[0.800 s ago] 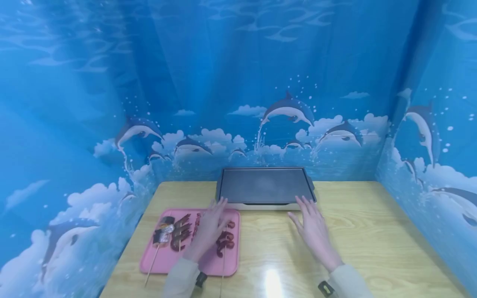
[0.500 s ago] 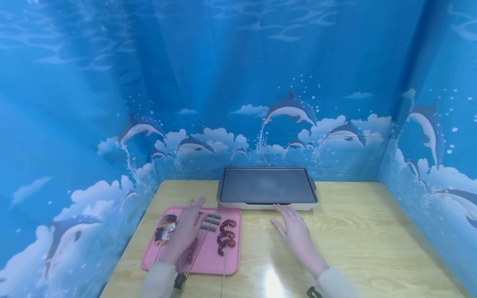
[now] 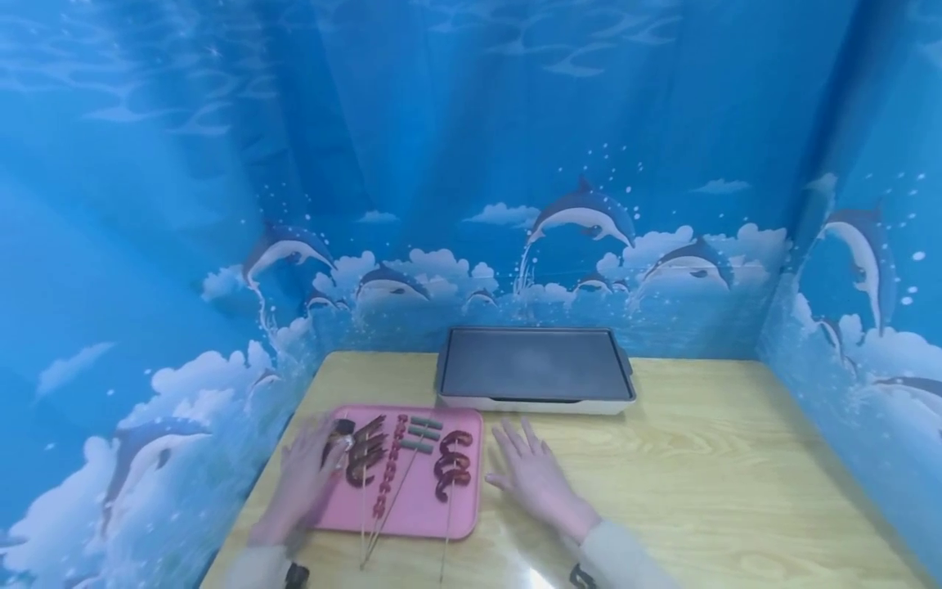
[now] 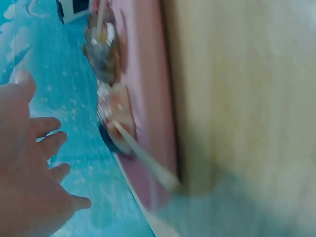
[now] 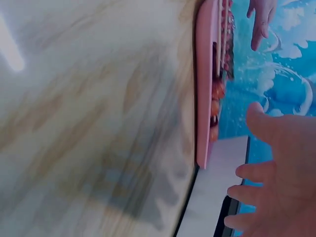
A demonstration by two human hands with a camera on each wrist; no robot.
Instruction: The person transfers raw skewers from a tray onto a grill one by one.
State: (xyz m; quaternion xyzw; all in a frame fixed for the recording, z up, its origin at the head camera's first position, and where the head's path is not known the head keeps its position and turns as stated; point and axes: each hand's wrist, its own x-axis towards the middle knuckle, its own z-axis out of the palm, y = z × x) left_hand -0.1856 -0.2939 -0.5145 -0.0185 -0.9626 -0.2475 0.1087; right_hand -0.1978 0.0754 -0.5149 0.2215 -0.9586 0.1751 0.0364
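My left hand point(image 3: 298, 483), fingers spread, hovers at the left edge of a pink tray point(image 3: 412, 523) and hides part of a skewer with dark, shiny-skinned chunks point(image 4: 116, 106). Just off the tray's right edge, my right hand point(image 3: 540, 483) is held over the table with nothing in its grasp. On the tray lie a skewer of shrimp point(image 3: 365, 450), one with small red pieces point(image 3: 392, 466), another with green pieces point(image 3: 422, 433), and one with curled reddish-brown pieces point(image 3: 452, 466). Several sticks extend past the front rim.
A flat black griddle point(image 3: 537, 364) with a pale base stands at the back of the wooden table point(image 3: 706, 474), behind the tray and to its right. Blue dolphin-printed curtains point(image 3: 441, 164) enclose the back and sides.
Both hands have moved left. My left hand went from over the tray's middle to its left edge, uncovering the skewers there; my right hand came from near the griddle toward the tray.
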